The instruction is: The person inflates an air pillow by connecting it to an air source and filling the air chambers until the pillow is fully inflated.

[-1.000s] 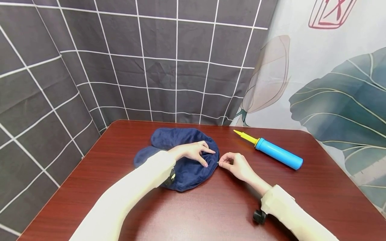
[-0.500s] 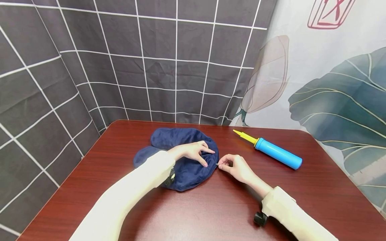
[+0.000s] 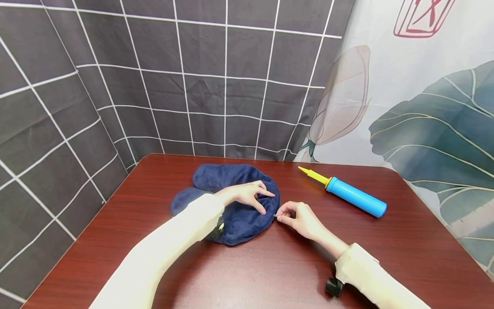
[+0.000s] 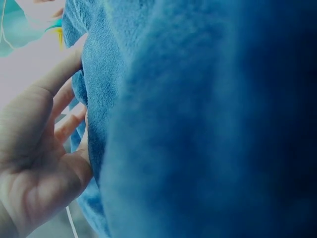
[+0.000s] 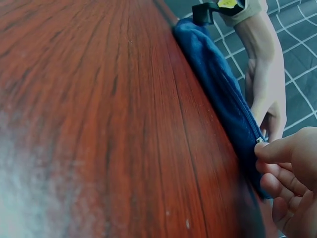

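A navy blue, plush U-shaped neck pillow (image 3: 231, 171) lies flat on the table, its rounded end toward the right. My left hand (image 3: 248, 194) rests on that rounded part with thumb and fingers spread; the left wrist view shows the hand (image 4: 44, 148) against the blue cloth. At the pillow's right edge, my right hand (image 3: 302, 219) pinches a small metal zipper pull (image 5: 260, 141) between thumb and fingers. In the right wrist view the zipper seam (image 5: 237, 99) runs along the pillow's side.
A blue hand pump (image 3: 356, 196) with a yellow nozzle (image 3: 313, 174) lies on the table to the right, beyond my right hand. The reddish-brown wooden table (image 3: 239, 279) ends at the back against a dark gridded curtain (image 3: 200, 94). A patterned light curtain (image 3: 386, 107) hangs at right.
My right hand has moved slightly toward me and left along the pillow's edge, with the zipper pull in its fingers. The left hand has stayed in place.
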### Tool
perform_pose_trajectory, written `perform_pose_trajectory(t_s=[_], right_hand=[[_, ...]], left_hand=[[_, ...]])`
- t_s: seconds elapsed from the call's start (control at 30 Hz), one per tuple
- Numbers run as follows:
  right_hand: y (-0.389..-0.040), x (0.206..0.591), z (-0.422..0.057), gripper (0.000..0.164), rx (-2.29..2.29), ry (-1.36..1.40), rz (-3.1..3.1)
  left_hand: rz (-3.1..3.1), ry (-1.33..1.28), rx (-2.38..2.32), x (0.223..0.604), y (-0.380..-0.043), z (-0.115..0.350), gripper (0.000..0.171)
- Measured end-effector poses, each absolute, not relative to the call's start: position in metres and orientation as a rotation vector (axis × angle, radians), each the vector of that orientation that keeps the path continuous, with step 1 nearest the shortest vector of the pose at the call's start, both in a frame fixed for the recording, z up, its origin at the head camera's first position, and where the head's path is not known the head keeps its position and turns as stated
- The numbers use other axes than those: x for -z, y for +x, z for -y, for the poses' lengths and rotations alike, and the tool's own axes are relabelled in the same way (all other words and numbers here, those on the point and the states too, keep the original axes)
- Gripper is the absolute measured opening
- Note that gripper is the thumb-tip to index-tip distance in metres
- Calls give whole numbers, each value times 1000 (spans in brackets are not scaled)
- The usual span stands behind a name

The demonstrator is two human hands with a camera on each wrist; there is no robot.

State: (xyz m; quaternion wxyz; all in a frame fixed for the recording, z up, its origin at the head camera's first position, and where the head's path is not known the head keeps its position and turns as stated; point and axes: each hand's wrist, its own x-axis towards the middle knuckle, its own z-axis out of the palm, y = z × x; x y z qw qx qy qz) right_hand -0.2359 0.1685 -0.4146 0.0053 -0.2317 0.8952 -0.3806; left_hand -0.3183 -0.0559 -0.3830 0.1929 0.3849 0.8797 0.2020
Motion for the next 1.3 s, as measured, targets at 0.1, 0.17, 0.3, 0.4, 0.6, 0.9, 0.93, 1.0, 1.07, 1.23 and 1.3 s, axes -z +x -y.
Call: perform_pose_trajectory(t_s=[0.1, 0.17, 0.3, 0.4, 0.6, 0.9, 0.93, 1.0, 1.07, 1.23, 1.3], right_hand=[[-235, 416, -169, 7, 1198, -733, -2799], [-235, 417, -169, 7, 1201, -747, -2791], [-233, 419, -168, 6, 1210, -787, -2766], [-231, 418, -167, 7, 1213, -808, -2758], [-228, 417, -165, 7, 1210, -838, -2754], [-224, 417, -163, 2, 1214, -845, -2746], [-223, 417, -163, 1, 1217, -845, -2743], [-222, 417, -162, 3, 1219, -842, -2737], [-221, 417, -161, 3, 1221, -844, -2727], [-219, 418, -160, 5, 1225, -857, -2716], [-219, 419, -159, 9, 1230, -858, -2713]], left_hand=[[-2469, 1075, -569, 383, -318, 55, 64], [-2470, 1072, -569, 383, -318, 56, 64], [-2472, 1071, -574, 384, -318, 56, 64], [-2478, 1075, -569, 384, -318, 55, 64], [-2490, 1074, -562, 384, -317, 55, 64], [-2493, 1071, -548, 385, -318, 55, 64], [-2493, 1075, -548, 385, -318, 55, 64], [-2494, 1073, -547, 385, -318, 55, 64], [-2493, 1071, -551, 385, -318, 55, 64], [-2495, 1060, -565, 386, -317, 55, 64], [-2494, 1059, -566, 386, -317, 55, 64]])
